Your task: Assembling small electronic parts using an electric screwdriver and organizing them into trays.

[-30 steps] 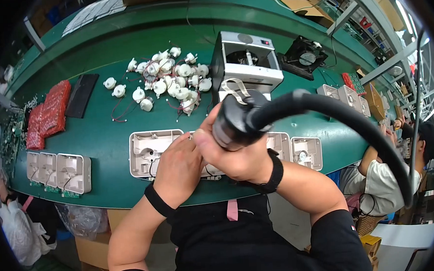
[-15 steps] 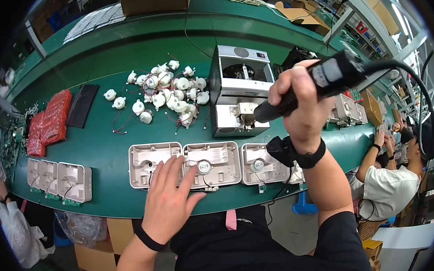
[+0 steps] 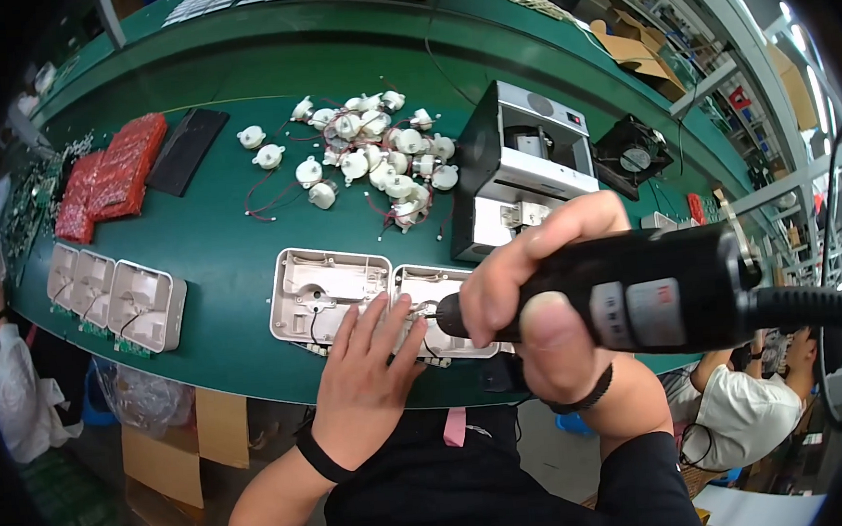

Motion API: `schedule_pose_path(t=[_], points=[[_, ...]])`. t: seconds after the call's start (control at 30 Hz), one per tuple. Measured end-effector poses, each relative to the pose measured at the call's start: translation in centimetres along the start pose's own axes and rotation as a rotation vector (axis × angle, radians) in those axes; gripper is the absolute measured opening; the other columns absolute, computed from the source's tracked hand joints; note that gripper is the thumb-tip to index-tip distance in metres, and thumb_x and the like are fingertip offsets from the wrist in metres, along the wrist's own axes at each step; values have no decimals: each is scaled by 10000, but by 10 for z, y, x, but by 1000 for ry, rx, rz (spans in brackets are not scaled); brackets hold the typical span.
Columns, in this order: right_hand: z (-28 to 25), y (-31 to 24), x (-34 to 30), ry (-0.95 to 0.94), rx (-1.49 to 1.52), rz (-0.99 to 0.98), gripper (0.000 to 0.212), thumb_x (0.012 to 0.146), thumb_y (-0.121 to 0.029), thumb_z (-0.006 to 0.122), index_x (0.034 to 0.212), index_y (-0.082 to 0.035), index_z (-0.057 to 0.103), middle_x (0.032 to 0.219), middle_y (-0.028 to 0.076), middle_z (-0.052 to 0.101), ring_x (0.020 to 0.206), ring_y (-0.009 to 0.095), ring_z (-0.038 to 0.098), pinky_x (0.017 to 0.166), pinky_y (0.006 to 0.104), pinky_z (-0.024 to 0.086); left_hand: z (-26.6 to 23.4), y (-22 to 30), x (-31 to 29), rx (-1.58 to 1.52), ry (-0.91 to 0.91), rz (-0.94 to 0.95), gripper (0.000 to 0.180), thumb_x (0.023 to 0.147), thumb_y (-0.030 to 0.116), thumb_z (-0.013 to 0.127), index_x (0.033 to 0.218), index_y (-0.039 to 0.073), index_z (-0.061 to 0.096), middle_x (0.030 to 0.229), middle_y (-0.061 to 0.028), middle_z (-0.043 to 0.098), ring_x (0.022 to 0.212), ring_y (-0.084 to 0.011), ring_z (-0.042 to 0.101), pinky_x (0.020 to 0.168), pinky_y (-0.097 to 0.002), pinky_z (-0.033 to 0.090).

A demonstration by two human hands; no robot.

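My right hand [image 3: 565,326] is wrapped round a thick black electric screwdriver [image 3: 673,291], its cord running off to the right. The tool lies nearly level, its tip at the middle of a pale plastic housing [image 3: 432,280]. There my left hand [image 3: 363,387] rests with fingers stretched out, their tips close to the screwdriver's tip. The round motor inside this housing is mostly hidden by fingers and tool. A second pale housing [image 3: 329,259] lies open on the left, with a thin black wire in it. The left hand's fingers overlap its right edge.
White round motors [image 3: 376,160] with red and dark wires are heaped behind the housings. A screw feeder [image 3: 530,150] stands back right, beside a black fan [image 3: 632,156]. At left are housings [image 3: 149,304], red bubble-wrapped packs [image 3: 126,165] and a black slab [image 3: 188,152]. A co-worker [image 3: 753,407] sits at right.
My right hand has brought the screwdriver down and left from the screw feeder to the housing. My left hand has shifted right, toward the motor. The whole view has turned slightly.
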State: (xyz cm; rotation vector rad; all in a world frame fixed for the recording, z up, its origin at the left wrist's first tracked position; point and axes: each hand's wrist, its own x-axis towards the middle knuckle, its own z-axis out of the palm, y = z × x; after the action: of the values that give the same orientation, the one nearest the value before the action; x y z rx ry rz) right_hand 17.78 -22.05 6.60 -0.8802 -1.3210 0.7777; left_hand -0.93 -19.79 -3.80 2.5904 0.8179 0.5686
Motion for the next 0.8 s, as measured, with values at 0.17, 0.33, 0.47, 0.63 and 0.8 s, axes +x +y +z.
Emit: schedule_pose_path(t=[0.17, 0.33, 0.47, 0.63, 0.8], points=[[11, 20, 0, -104, -48, 97, 400, 919, -153, 655, 1126, -81, 320, 758, 108, 556, 602, 174, 541, 610, 338, 501, 3, -1, -2, -23, 31, 1, 424, 840, 158, 702, 1243, 60, 613, 1415, -111, 500, 1341, -338, 442, 1120, -505, 352], [14, 38, 2, -126, -125, 129, 390, 913, -130, 645, 1112, -72, 315, 757, 118, 553, 612, 170, 539, 619, 341, 504, 3, -7, -3, -32, 39, 16, 383, 838, 142, 683, 1207, 51, 633, 1393, -118, 516, 1307, -333, 478, 1079, -481, 409], [11, 44, 2, -259, -392, 54, 380, 910, -112, 632, 1108, -68, 310, 756, 121, 551, 611, 172, 538, 620, 339, 506, 5, -12, -4, -112, 29, 0, 374, 826, 135, 674, 1188, 46, 647, 1386, -123, 523, 1269, -335, 514, 1018, -445, 471], [10, 34, -2, -142, -229, 58, 368, 913, -126, 634, 1122, -70, 336, 746, 109, 546, 590, 172, 537, 597, 331, 500, 0, -10, -1, -108, 16, -15, 387, 816, 123, 669, 1195, 46, 653, 1350, -134, 554, 1215, -349, 555, 973, -419, 503], [5, 12, -5, 19, -4, 7, 356, 916, -144, 636, 1140, -73, 369, 735, 94, 540, 564, 173, 535, 568, 320, 493, -28, -10, 5, -126, 14, 87, 390, 808, 127, 698, 1191, 63, 657, 1330, -137, 575, 1191, -346, 572, 963, -437, 503]])
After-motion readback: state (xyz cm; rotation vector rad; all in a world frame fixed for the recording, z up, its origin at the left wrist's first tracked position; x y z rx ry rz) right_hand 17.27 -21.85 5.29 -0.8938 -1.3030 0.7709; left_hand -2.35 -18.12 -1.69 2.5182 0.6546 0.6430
